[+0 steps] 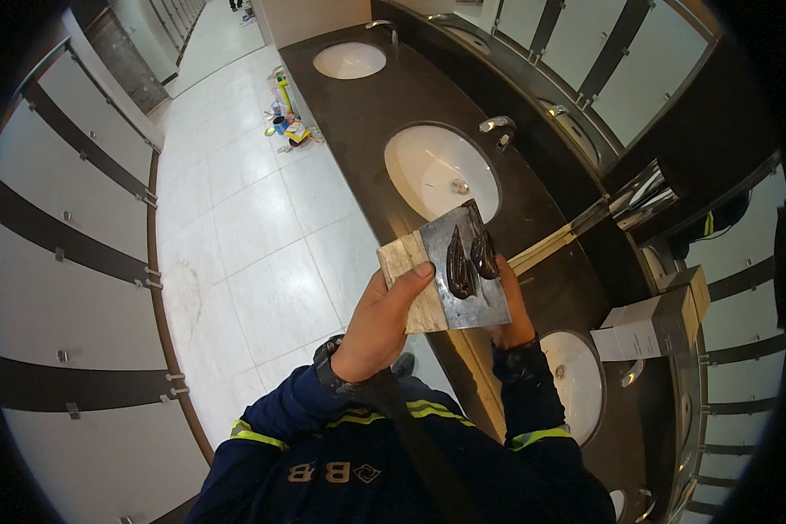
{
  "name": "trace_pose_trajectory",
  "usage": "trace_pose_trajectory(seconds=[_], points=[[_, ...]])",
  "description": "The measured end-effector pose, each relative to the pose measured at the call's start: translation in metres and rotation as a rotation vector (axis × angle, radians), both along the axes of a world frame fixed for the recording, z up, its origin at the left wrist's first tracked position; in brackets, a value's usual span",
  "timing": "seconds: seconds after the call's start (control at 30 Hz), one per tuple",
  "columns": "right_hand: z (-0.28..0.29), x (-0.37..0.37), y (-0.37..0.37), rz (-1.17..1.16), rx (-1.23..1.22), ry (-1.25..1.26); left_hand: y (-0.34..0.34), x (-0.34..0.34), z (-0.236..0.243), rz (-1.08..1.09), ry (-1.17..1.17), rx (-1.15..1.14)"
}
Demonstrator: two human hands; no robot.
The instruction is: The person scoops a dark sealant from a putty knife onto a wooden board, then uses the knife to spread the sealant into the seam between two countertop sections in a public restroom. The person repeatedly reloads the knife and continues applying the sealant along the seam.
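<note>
In front of me I hold a flat rectangular spreader plate (485,306), with a light wood-look strip (424,306) on its left side and a grey metal face on its right. Two thick, glossy lumps of dark brown paste (459,266) lie on the grey face. My left hand (377,327) grips the wood-look strip, thumb on top and the other fingers underneath. At the right edge my right hand (517,310) closes against the plate, its fingers partly hidden behind it. The plate is tilted, above the front edge of the dark counter (349,113).
White oval basins (441,166) with chrome taps (498,125) are set along the counter. A long light strip (541,249) lies across it, and a cardboard box (646,327) stands at the right. Tins and tools (293,131) sit on the tiled floor; cubicle doors (70,323) line the left.
</note>
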State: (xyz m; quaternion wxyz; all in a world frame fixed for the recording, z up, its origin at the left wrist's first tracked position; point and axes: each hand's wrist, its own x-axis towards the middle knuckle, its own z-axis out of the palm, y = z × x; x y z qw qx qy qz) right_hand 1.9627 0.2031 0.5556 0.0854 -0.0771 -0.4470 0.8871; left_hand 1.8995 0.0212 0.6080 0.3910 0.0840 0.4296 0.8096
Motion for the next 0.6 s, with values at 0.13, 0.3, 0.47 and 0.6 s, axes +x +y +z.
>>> trace_pose_trajectory(seconds=[0.13,0.3,0.47,0.6], points=[[-0.021,-0.015,0.019,-0.159,0.482,-0.179,-0.015,0.005,0.002,0.04,0.163,-0.062],[0.037,0.034,0.01,-0.467,0.678,-0.18,-0.032,-0.02,0.014,0.264,0.51,-0.138],[0.065,0.04,-0.022,-0.328,0.966,-0.116,-0.027,-0.018,0.01,0.338,0.625,-0.098],[0.059,0.037,-0.033,-0.336,0.912,-0.171,-0.023,-0.009,0.009,0.353,0.876,-0.087]])
